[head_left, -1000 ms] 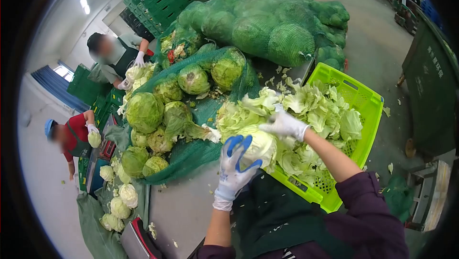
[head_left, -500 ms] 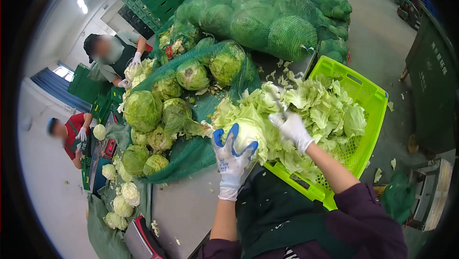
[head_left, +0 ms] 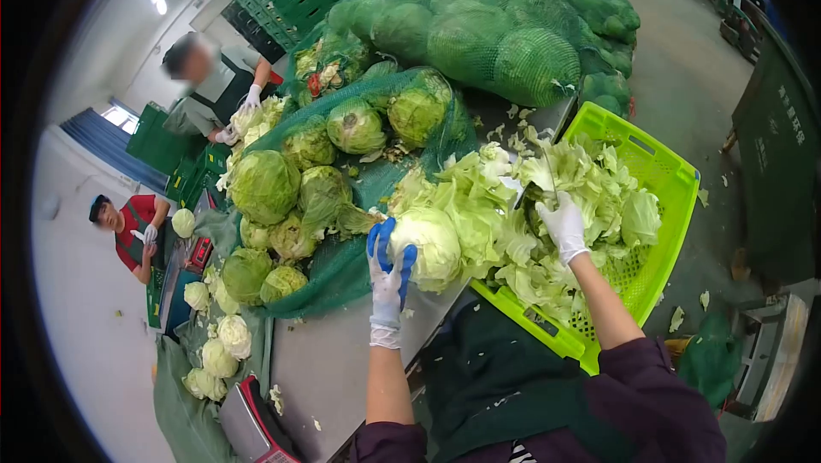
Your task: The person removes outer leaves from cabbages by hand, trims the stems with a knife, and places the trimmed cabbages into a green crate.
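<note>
Beside the crate (head_left: 670, 198), the cabbage (head_left: 428, 249) — likely firm, heavy, slick-leaved, best cradled low — is cupped by the left hand (head_left: 389, 279); the right hand's (head_left: 564, 228) grip cannot be told.

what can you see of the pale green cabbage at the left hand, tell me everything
The round, pale green leafy cabbage looks compact and fairly smooth, with overlapping leaves, faint veins and whiter patches. It appears near the edge of the grey, flat, smooth tabletop; its underside is hidden, so its support cannot be told. The white-and-blue gloved left hand is at its left side, blue fingers against it. Loose, ruffled light-green leaves crowd its right side.
</note>
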The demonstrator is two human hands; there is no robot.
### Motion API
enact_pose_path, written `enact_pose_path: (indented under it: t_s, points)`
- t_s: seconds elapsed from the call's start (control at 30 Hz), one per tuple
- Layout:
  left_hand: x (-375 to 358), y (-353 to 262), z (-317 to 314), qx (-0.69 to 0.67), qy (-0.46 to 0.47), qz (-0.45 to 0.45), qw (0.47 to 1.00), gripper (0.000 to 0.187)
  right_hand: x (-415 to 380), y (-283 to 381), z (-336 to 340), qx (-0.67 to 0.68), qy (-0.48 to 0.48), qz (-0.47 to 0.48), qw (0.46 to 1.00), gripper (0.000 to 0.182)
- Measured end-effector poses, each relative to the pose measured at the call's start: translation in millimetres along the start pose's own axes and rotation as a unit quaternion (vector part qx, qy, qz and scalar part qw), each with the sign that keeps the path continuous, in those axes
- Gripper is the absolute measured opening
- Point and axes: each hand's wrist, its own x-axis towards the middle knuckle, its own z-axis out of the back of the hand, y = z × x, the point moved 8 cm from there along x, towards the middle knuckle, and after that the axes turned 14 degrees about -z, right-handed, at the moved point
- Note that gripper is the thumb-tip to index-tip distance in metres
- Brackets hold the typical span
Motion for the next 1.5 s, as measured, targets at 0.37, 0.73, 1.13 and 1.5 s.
enact_pose_path:
  t_s: [0.37,0.73,1.13,1.5]
  points:
    - [6.0,-37.7,-19.5,0.329,0.148,-0.066,0.930,0.083,-112.7,109.1,-80.2,-0.007,0.385,0.186,0.904,0.069]
    - [-1.0,13.4,17.4,-0.260,-0.052,0.136,0.955,0.056,25.8,47.1,33.2,-0.101,-0.077,0.054,0.990,0.056]
    - [-4.0,6.2,-46.2,0.231,0.070,-0.052,0.969,0.097,-85.8,92.7,-42.6,0.146,0.306,0.214,0.916,0.094]
    - [10.1,48.3,-38.9,-0.106,0.056,0.076,0.990,0.098,5.6,33.6,-41.4,0.135,0.185,-0.025,0.973,0.026]
